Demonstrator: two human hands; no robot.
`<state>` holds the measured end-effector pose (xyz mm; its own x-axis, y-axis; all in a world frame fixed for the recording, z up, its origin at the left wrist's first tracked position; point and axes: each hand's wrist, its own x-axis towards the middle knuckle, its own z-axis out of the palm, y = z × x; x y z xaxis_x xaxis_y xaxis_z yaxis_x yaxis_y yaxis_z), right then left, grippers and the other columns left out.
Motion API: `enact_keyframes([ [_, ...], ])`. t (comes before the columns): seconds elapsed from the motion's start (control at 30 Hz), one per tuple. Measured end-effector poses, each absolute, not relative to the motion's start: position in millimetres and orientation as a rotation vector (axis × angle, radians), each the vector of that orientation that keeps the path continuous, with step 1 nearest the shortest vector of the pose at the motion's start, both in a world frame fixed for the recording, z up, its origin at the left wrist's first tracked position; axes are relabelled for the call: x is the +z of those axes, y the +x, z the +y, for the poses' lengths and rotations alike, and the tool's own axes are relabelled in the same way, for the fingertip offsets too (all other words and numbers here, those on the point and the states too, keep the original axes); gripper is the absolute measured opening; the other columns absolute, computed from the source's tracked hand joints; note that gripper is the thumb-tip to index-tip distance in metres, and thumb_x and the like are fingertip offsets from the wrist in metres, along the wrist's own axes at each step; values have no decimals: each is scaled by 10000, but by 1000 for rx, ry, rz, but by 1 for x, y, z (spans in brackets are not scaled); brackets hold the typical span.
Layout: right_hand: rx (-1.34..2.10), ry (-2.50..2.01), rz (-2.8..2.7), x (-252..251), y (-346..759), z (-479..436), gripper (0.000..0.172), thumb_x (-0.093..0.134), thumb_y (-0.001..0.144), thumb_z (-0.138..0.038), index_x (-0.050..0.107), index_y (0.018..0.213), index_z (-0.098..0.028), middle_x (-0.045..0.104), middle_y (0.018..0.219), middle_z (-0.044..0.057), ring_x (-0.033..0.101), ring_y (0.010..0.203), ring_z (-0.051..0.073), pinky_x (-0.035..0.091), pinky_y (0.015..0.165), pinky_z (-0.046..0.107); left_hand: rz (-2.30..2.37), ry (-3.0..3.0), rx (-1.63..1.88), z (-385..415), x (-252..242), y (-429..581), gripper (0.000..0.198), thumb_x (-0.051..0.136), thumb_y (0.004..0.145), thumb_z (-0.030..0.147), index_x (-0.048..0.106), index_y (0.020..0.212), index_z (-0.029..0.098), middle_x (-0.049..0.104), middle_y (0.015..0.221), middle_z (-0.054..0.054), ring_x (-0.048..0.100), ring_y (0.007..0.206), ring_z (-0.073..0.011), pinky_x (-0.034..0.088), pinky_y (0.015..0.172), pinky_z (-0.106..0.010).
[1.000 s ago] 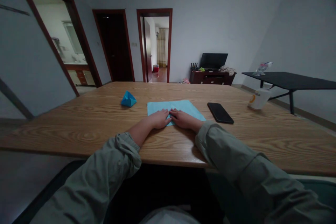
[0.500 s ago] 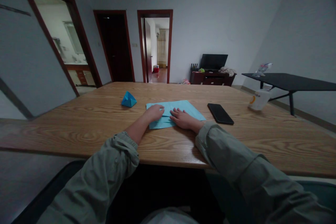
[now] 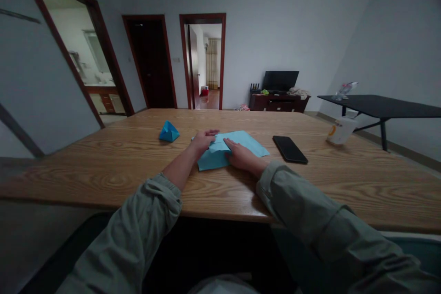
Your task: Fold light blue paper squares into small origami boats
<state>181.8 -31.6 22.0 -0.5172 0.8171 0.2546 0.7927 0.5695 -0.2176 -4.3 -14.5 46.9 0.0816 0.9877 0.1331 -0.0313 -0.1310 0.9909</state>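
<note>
A light blue sheet of paper [image 3: 248, 140] with folds in it lies on the wooden table in front of me. Its middle flap stands slightly raised between my hands. My left hand [image 3: 203, 141] grips the paper at its left part, fingers pointing right and partly hiding that edge. On the other side, my right hand [image 3: 241, 155] holds the flap between thumb and fingers, its fingertips hidden by the paper. A darker blue folded paper piece [image 3: 168, 132], pointed at the top, stands to the left of my left hand.
On the wooden table [image 3: 120, 165], a black phone [image 3: 290, 149] lies right of the paper. Farther right stands a white cup [image 3: 341, 130] with an orange mark. Beyond are a black table [image 3: 382, 106] and a cabinet with a screen [image 3: 280, 81].
Both hands lay flatter on the paper before. Now the middle flap has come up between them, and my left hand has risen slightly with its fingers turned.
</note>
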Motion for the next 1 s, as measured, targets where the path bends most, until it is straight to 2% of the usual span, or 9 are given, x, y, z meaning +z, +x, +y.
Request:
enact_keyframes([
  [0.1, 137, -1291, -2334, 28, 186, -29, 626, 446, 830, -122, 386, 1452, -151, 493, 1412, 105, 496, 1260, 254, 354, 1058, 338, 900, 1195, 1316, -21, 55, -1, 382, 624, 767, 225, 638, 1142, 152, 621, 1199, -125, 619, 727, -129, 533, 648, -273],
  [0.17, 172, -1266, -2236, 34, 190, -28, 629, 457, 778, -80, 467, 1401, -166, 573, 1333, 91, 543, 1200, 254, 384, 1028, 334, 809, 1141, 1354, -23, 57, -2, 419, 594, 820, 341, 594, 1207, 177, 565, 1286, -132, 637, 729, -137, 556, 659, -307],
  [0.23, 223, -1196, -2119, 40, 192, -27, 602, 460, 749, -68, 537, 1339, -164, 613, 1281, 84, 560, 1160, 247, 396, 1011, 331, 803, 1128, 1402, -22, 56, -3, 469, 572, 843, 378, 539, 1276, 200, 515, 1350, -134, 657, 764, -147, 556, 674, -307],
  [0.37, 488, -1058, -1770, 52, 191, -24, 347, 453, 833, -227, 670, 1083, -124, 699, 1070, 80, 612, 998, 249, 465, 910, 363, 1041, 1193, 1493, -14, 52, -4, 685, 683, 785, 319, 398, 1396, 197, 437, 1426, -168, 615, 1059, -219, 514, 723, -254],
  [0.43, 698, -989, -1545, 56, 186, -23, 336, 466, 851, -331, 665, 1022, -120, 704, 1012, 83, 631, 940, 246, 494, 863, 378, 1124, 1213, 1458, -13, 50, -2, 765, 734, 747, 336, 377, 1405, 182, 447, 1417, -186, 576, 1132, -240, 499, 728, -245],
  [0.53, 1011, -839, -1260, 58, 178, -25, 323, 510, 831, -337, 621, 1072, -153, 704, 1013, 73, 653, 926, 223, 521, 846, 371, 997, 1250, 1222, -17, 47, 5, 685, 749, 724, 431, 493, 1292, 147, 608, 1221, -177, 660, 938, -219, 512, 709, -274],
  [0.63, 1219, -770, -1078, 60, 171, -30, 300, 533, 811, -268, 598, 1089, -173, 716, 959, 63, 672, 885, 216, 550, 813, 370, 820, 1299, 1074, -25, 46, 11, 579, 784, 681, 432, 574, 1139, 145, 694, 984, -116, 679, 734, -185, 537, 681, -316],
  [0.77, 1304, -726, -969, 62, 174, -30, 287, 577, 791, -198, 585, 1078, -190, 717, 932, 44, 683, 821, 200, 570, 775, 356, 828, 1329, 1103, -28, 44, 12, 542, 827, 628, 371, 605, 1066, 141, 704, 840, -70, 659, 660, -170, 541, 630, -312],
  [1.0, 1226, -869, -966, 53, 210, -7, 167, 651, 784, -225, 594, 937, -193, 676, 814, 9, 642, 674, 140, 580, 636, 279, 1012, 1428, 1068, -16, 39, -14, 459, 831, 589, 376, 661, 940, 133, 662, 744, -24, 592, 578, -123, 471, 519, -236],
])
